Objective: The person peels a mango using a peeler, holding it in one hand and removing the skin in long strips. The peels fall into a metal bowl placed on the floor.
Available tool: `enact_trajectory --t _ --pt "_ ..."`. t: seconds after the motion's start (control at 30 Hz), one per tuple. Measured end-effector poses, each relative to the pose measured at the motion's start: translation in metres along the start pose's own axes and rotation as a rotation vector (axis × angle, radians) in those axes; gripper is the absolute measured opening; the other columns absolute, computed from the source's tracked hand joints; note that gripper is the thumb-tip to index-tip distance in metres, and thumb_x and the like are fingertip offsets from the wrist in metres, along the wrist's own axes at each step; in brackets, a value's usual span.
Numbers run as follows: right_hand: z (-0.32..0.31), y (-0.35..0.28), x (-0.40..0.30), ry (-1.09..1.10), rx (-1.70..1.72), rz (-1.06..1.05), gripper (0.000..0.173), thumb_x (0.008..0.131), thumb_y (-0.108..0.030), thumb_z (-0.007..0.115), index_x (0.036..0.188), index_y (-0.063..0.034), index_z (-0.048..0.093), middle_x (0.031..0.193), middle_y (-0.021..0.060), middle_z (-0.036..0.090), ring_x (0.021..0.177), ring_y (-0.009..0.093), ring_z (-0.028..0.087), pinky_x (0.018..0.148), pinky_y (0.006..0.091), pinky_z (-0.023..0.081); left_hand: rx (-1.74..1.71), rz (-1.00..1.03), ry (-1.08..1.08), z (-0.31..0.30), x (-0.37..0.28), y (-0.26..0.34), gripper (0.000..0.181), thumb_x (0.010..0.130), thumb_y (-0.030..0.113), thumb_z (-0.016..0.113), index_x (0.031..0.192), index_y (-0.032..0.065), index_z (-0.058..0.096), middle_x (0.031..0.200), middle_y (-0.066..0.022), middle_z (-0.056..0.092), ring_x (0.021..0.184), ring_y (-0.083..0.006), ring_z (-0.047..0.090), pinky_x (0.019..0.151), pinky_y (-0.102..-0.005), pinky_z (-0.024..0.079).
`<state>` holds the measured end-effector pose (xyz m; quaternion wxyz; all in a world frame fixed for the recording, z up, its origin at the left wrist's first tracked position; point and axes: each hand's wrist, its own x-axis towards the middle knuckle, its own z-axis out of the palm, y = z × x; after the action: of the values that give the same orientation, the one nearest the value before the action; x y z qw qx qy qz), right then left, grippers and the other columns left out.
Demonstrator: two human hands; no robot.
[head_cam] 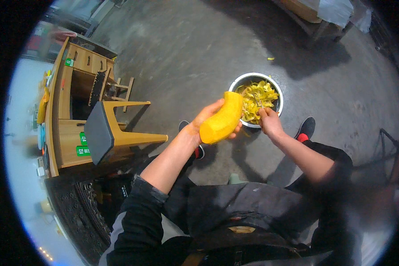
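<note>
My left hand [204, 119] holds a thick, slightly curved piece of peeled yellow squash [221, 120] from beneath, with the fingertips showing along its right side. Its surface is bare and its near end is cut flat. To the right, my right hand [271, 123] grips a small metal peeler [260, 102], whose head shows only partly against the peelings. Both hands are above the near side of a round bucket with a white rim [280, 99]. Yellow-green peelings [257, 93] lie heaped inside it. The squash covers part of the bucket's left rim.
A grey-topped stool [99, 133] stands at the left beside a wooden desk [65, 139]. A small wooden chair [119, 89] is behind it. One scrap of peel [271, 59] lies on the concrete floor [186, 50]. My shoes [307, 126] flank the bucket.
</note>
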<state>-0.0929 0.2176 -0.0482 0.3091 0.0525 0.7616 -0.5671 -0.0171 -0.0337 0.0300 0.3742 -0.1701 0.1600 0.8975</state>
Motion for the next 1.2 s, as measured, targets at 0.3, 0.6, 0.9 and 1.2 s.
enact_trajectory --t 0.3,0.6,0.9,1.2 --pt "0.011 -0.048 -0.071 -0.037 -0.062 -0.528 0.022 0.107 -0.022 0.055 0.100 -0.0022 0.061 0.073 0.0117 0.060 0.065 0.025 0.062 0.062 0.0384 0.048 0.010 0.127 0.019 -0.010 0.001 -0.001 0.073 0.106 0.058 0.047 0.146 -0.0022 0.050 0.129 -0.0256 0.066 0.109 -0.0363 0.071 0.085 -0.0517 0.063" --pt "0.002 -0.072 -0.084 0.058 -0.538 -0.897 0.013 0.100 -0.018 0.065 0.099 -0.0054 0.061 0.080 0.0189 0.069 0.073 0.041 0.070 0.062 0.0502 0.054 0.022 0.160 0.035 -0.014 0.006 -0.003 0.063 0.107 0.055 0.047 0.148 0.0071 0.051 0.130 -0.0203 0.065 0.108 -0.0375 0.069 0.082 -0.0541 0.063" --pt "0.003 -0.053 -0.054 0.134 -0.601 -0.730 0.017 0.102 -0.023 0.061 0.102 -0.0058 0.060 0.077 0.0236 0.069 0.074 0.045 0.069 0.064 0.0554 0.054 -0.118 0.016 -0.019 -0.018 0.002 -0.010 0.071 0.103 0.059 0.051 0.145 0.0017 0.049 0.123 -0.0228 0.059 0.107 -0.0364 0.061 0.081 -0.0465 0.060" --pt "-0.008 -0.010 0.009 -0.038 0.124 0.350 0.032 0.107 -0.033 0.047 0.098 -0.0058 0.062 0.069 0.0034 0.058 0.047 0.021 0.049 0.044 0.0375 0.037 -0.017 -0.130 -0.088 0.002 -0.002 -0.027 0.082 0.095 0.063 0.060 0.143 -0.0027 0.048 0.120 -0.0206 0.058 0.106 -0.0340 0.058 0.078 -0.0429 0.061"
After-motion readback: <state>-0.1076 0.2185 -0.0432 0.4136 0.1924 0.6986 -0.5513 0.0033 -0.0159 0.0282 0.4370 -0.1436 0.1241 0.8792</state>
